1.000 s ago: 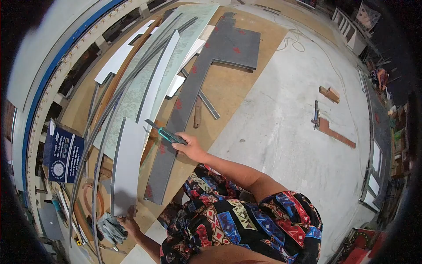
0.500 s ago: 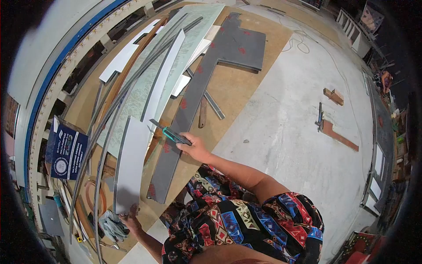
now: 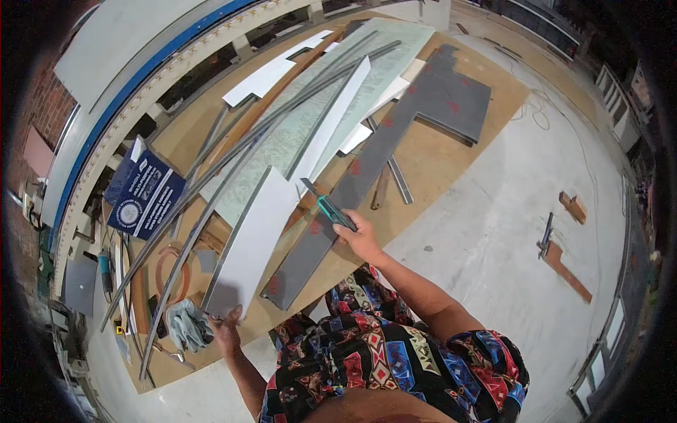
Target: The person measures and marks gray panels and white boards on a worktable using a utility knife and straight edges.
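Note:
My right hand (image 3: 361, 238) is wrapped round a green and black utility knife (image 3: 331, 210), its blade pointing up and away from me. The blade tip is close to the right edge of a white L-shaped panel (image 3: 257, 233) with a dark edge. At that panel's near end my left hand (image 3: 227, 331) grips the lower edge, fingers partly beneath it. Just right of the panel lies a long dark grey board (image 3: 352, 185) with red marks, and the knife overlaps it in this view. A crumpled grey glove (image 3: 188, 326) lies left of my left hand.
Long dark strips (image 3: 185, 204) cross a pale green patterned sheet (image 3: 317, 106) on the brown worktable (image 3: 451, 190). A blue adhesive box (image 3: 144, 194) stands at the left. A rust-brown piece with a clamp-like tool (image 3: 564, 268) is on the floor at right.
The camera view has swung, so the table and its contents appear further right and tilted. Both hands keep their hold on the knife and the white panel.

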Available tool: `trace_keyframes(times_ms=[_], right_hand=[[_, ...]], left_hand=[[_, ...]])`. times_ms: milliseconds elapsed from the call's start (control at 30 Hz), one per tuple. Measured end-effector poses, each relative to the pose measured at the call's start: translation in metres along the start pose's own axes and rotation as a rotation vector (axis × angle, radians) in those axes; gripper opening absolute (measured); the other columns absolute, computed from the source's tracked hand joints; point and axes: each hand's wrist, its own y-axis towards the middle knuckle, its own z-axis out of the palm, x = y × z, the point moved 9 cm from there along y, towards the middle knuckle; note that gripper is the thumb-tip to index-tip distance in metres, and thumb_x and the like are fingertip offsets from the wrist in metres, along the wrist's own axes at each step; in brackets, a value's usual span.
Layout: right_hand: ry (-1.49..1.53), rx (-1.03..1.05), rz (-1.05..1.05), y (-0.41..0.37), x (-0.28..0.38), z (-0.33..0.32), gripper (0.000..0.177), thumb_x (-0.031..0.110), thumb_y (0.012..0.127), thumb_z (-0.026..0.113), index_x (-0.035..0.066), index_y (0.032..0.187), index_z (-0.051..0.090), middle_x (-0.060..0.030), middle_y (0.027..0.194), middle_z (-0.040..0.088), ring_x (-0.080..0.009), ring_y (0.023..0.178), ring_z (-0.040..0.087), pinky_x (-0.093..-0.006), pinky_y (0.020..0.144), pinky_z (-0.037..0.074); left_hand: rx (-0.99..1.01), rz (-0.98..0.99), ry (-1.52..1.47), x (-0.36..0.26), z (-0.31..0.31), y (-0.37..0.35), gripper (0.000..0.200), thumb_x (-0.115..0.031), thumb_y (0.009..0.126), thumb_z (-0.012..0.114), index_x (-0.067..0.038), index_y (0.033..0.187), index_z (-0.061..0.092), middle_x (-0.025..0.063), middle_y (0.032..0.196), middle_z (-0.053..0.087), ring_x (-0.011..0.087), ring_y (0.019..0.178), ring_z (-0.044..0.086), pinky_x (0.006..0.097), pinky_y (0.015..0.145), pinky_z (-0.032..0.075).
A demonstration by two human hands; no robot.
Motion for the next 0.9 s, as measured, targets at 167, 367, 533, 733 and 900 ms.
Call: trace_keyframes(times_ms=[167, 367, 533, 733, 900], right_hand=[[-0.031, -0.015, 0.014, 0.000, -0.001, -0.002, 0.033, 0.013, 0.078, 0.064, 0.001, 0.107, 0.053, 0.0016, 0.069, 0.052, -0.0050, 0.055, 0.049, -0.0203, 0.050, 0.040], [-0.052, -0.021, 0.054, 0.000, 0.000, -0.002, 0.034, 0.010, 0.078, 0.064, 0.001, 0.108, 0.053, 0.0025, 0.066, 0.051, -0.0047, 0.054, 0.048, -0.0204, 0.049, 0.039], [-0.156, 0.018, 0.123, -0.003, 0.025, 0.004, 0.024, 0.014, 0.080, 0.062, 0.001, 0.100, 0.058, 0.0017, 0.068, 0.051, -0.0041, 0.049, 0.044, -0.0201, 0.044, 0.036], [-0.191, 0.207, 0.004, -0.027, 0.082, 0.047, 0.025, 0.010, 0.081, 0.060, 0.000, 0.104, 0.056, 0.0027, 0.067, 0.049, -0.0034, 0.051, 0.043, -0.0195, 0.045, 0.036], [-0.126, 0.459, 0.130, -0.048, 0.100, 0.099, 0.032, 0.006, 0.082, 0.057, 0.003, 0.114, 0.053, -0.0010, 0.079, 0.053, -0.0043, 0.056, 0.046, -0.0200, 0.047, 0.038]], left_hand=[[-0.167, -0.073, -0.047, -0.020, -0.034, -0.032, 0.044, -0.005, 0.066, 0.066, -0.004, 0.105, 0.045, 0.0067, 0.086, 0.057, 0.0158, 0.068, 0.058, 0.0279, 0.055, 0.048], [-0.218, -0.094, 0.088, -0.051, -0.081, -0.072, 0.049, -0.002, 0.061, 0.066, -0.002, 0.107, 0.047, 0.0083, 0.090, 0.057, 0.0199, 0.071, 0.058, 0.0313, 0.058, 0.050], [-0.217, -0.112, -0.011, -0.054, -0.116, -0.102, 0.041, -0.002, 0.059, 0.065, -0.002, 0.099, 0.053, 0.0067, 0.081, 0.058, 0.0167, 0.066, 0.056, 0.0293, 0.055, 0.048], [-0.319, -0.141, -0.058, -0.057, -0.147, -0.131, 0.046, -0.001, 0.053, 0.066, -0.001, 0.099, 0.055, 0.0056, 0.080, 0.059, 0.0162, 0.068, 0.056, 0.0294, 0.056, 0.049], [-0.315, -0.200, -0.020, -0.050, -0.162, -0.146, 0.047, 0.002, 0.054, 0.067, 0.000, 0.100, 0.056, 0.0067, 0.084, 0.060, 0.0178, 0.074, 0.057, 0.0298, 0.059, 0.049]])
